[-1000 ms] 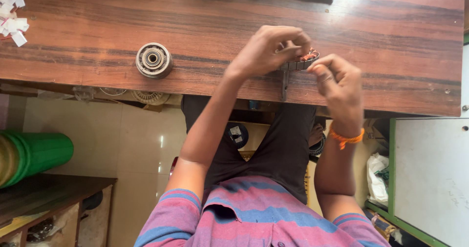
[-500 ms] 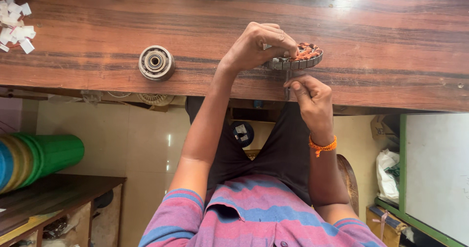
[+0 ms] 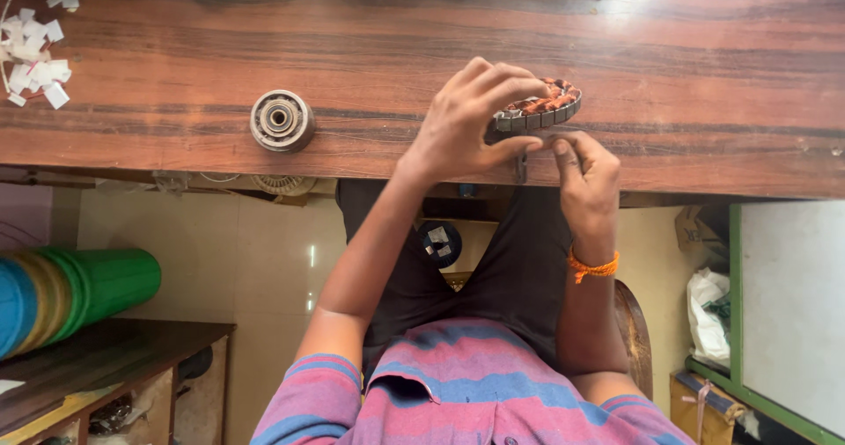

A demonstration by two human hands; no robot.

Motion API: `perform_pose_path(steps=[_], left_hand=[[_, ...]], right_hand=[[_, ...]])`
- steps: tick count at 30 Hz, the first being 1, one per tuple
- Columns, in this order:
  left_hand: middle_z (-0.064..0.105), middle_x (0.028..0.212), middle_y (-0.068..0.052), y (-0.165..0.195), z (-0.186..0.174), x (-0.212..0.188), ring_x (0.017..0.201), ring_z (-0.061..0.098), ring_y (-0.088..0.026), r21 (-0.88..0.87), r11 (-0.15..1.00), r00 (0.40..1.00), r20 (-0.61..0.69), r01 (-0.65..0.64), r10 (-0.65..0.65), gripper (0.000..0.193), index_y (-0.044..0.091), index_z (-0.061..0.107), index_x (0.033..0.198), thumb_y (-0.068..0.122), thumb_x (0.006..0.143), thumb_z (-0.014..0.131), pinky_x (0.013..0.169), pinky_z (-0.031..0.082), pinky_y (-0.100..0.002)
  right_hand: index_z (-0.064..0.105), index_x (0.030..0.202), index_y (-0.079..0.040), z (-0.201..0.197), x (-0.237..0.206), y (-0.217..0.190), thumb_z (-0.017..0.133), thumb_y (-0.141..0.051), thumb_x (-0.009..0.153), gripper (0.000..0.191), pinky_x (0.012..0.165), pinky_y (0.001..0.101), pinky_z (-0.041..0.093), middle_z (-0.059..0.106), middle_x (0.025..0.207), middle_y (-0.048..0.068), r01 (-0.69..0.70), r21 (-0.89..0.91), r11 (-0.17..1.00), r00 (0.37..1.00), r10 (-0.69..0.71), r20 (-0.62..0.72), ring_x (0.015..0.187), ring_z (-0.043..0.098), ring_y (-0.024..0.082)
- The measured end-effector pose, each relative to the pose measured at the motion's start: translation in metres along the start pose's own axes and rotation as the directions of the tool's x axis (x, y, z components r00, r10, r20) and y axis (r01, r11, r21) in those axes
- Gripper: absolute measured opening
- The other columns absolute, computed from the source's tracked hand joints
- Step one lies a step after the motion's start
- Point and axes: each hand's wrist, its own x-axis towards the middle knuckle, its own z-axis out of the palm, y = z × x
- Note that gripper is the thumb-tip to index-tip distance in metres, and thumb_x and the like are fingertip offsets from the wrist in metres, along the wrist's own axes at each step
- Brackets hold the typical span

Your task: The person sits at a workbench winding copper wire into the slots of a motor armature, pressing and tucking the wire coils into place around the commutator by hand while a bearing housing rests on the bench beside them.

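Both hands meet at the round copper-wound metal stator [image 3: 539, 109]: left hand [image 3: 466, 124] grasping its rim (tilted on edge), right hand [image 3: 588, 176] pinching just beneath.

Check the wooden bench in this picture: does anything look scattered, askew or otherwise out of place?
Small white paper scraps lie strewn in a loose heap at the far left of the brown wooden bench. The round grey metal bearing part sits flat; nothing else stands out.

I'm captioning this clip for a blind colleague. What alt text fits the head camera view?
Seen from above, a seated person's left hand grips a round stator with copper windings at the near edge of a wooden bench, while the right hand pinches at its underside. A metal bearing hub lies to the left, paper scraps at the far left.
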Motion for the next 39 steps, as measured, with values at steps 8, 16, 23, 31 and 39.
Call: perform_pose_path(steps=[8,16,23,31,39], left_hand=[[0.072,0.114,0.009,0.011,0.034,-0.010,0.095,0.061,-0.015,0.086,0.995,0.982,-0.189,0.040,-0.023,0.042,0.025,0.072,0.125,0.031,0.086,0.087,0.085,0.054,-0.033],[0.074,0.114,0.010,-0.016,0.023,-0.016,0.095,0.061,-0.014,-0.093,0.995,0.992,-0.121,0.027,-0.038,0.046,0.027,0.074,0.122,0.028,0.079,0.090,0.088,0.058,-0.030],[0.075,0.112,0.008,-0.021,0.023,-0.017,0.093,0.061,-0.014,-0.132,0.991,0.993,-0.115,0.007,-0.022,0.047,0.026,0.076,0.120,0.025,0.076,0.092,0.088,0.059,-0.030],[0.072,0.112,0.006,-0.017,0.025,-0.019,0.096,0.060,-0.017,-0.131,0.991,0.991,-0.129,0.014,-0.031,0.047,0.025,0.073,0.123,0.026,0.079,0.090,0.090,0.056,-0.034],[0.074,0.115,0.004,-0.009,0.018,-0.015,0.098,0.061,-0.020,-0.053,0.999,0.992,-0.128,0.010,-0.017,0.046,0.020,0.070,0.124,0.033,0.083,0.086,0.092,0.054,-0.036]], right_hand=[[0.070,0.106,0.005,-0.031,0.010,-0.004,0.064,-0.014,0.109,0.020,0.050,0.0210,0.021,0.046,0.067,-0.008,-0.040,0.449,0.893,0.999,0.048,-0.007,0.054,0.033,0.000],[0.074,0.112,0.003,-0.025,0.037,-0.034,0.064,-0.013,0.108,0.019,0.050,0.0212,0.024,0.050,0.068,-0.008,-0.085,0.265,0.960,0.978,0.029,0.209,0.056,0.035,0.000],[0.072,0.106,0.003,-0.027,0.050,-0.031,0.064,-0.011,0.119,0.021,0.077,0.0222,0.049,0.071,0.092,0.004,0.285,-0.015,0.958,0.944,-0.278,0.175,0.084,0.062,0.005],[0.076,0.106,0.000,-0.027,0.067,-0.018,0.069,-0.005,0.109,0.010,0.058,0.0218,0.045,0.076,0.092,0.007,0.323,-0.159,0.933,0.940,-0.297,0.167,0.072,0.065,0.008],[0.076,0.102,0.000,-0.012,0.100,-0.010,0.077,-0.005,0.105,0.007,0.057,0.0216,0.048,0.075,0.085,0.006,0.454,-0.208,0.866,0.886,-0.413,0.212,0.070,0.069,0.007]])
